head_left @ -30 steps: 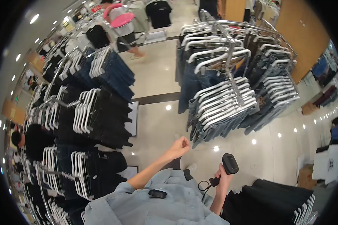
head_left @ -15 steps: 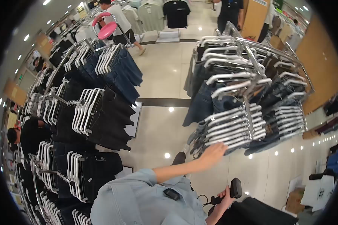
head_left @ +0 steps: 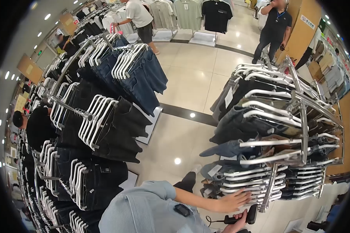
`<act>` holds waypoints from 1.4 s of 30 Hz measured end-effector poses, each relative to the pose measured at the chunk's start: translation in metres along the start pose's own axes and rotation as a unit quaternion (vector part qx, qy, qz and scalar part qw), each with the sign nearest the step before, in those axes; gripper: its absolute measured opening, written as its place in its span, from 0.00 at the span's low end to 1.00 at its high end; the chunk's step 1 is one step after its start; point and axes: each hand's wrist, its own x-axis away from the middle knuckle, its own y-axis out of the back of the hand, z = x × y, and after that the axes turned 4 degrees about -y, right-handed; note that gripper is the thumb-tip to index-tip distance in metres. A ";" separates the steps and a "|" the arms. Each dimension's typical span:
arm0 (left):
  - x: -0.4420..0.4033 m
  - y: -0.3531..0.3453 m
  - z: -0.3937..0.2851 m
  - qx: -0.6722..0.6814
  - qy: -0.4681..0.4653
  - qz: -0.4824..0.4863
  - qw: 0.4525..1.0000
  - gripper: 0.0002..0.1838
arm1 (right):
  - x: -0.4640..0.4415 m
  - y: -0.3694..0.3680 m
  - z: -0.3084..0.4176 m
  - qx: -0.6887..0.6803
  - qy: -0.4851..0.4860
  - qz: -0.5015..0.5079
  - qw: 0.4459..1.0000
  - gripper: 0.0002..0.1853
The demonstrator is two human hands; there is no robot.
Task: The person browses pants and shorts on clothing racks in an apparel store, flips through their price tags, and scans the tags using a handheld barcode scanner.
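Note:
My left hand (head_left: 235, 202) lies against the front of a stack of white hangers (head_left: 256, 174) on the right-hand rack, fingers stretched out and apart. Folded denim jeans (head_left: 217, 171) hang from these hangers, with a pale tag showing on one pair. Just below, my right hand (head_left: 242, 223) is wrapped round the grip of a black handheld scanner (head_left: 252, 214). A thin dark cord loops from the scanner's grip. The scanner's head is close to the hangers' lower end.
A chrome rack (head_left: 304, 124) with more trousers rises at the right. Racks of dark jeans (head_left: 116, 128) line the left side. A person in dark clothes (head_left: 274, 29) stands by a wooden pillar, and a person in a white shirt (head_left: 139, 17) is at the back.
The view has shifted, bringing the right-hand rack nearer. My left hand has gone from the hangers' near left end to rest across them. The scanner in my right hand is now closer to my left hand.

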 end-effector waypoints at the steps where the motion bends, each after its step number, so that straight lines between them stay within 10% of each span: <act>1: 0.000 0.006 0.003 0.035 -0.005 0.032 0.999 0.37 | -0.003 -0.003 0.000 -0.039 -0.049 0.008 0.998 0.13; 10: -0.003 -0.020 0.005 -0.079 -0.005 0.058 0.995 0.41 | -0.014 -0.013 -0.008 -0.010 0.012 -0.099 0.995 0.11; 20: -0.008 -0.003 -0.027 -0.227 0.024 0.110 0.967 0.47 | -0.042 0.071 -0.007 0.017 -0.007 0.019 1.000 0.11; 29: -0.017 -0.041 -0.099 -0.324 0.226 0.080 0.915 0.46 | -0.041 0.203 0.025 0.006 0.032 0.067 0.997 0.13; 42: -0.025 -0.095 -0.132 -0.322 0.252 -0.135 0.902 0.41 | -0.017 0.292 0.024 -0.029 0.051 0.090 0.994 0.13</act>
